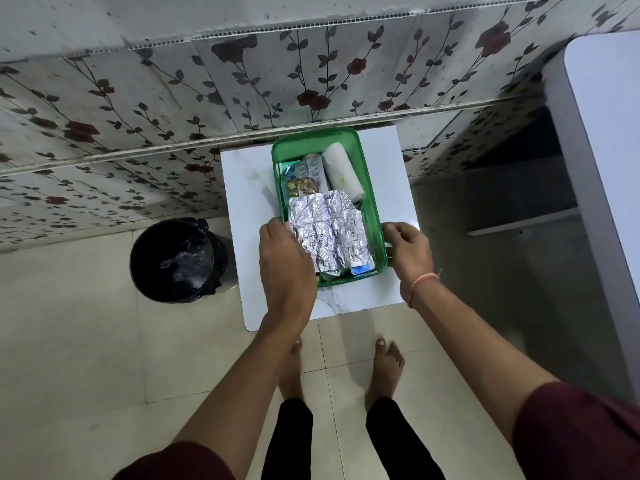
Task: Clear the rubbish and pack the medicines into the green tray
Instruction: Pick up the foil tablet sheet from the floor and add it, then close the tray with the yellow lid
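Head view: green tray (372,202) sits on the white bench (242,188), packed with foil pill strips (329,230) and a white bandage roll (343,169) — left hand (285,261) and right hand (408,251) grip its near corners, black bin (176,259) on the floor left of bench.

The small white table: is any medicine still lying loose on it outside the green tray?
No: the white table shows only bare top around the green tray.
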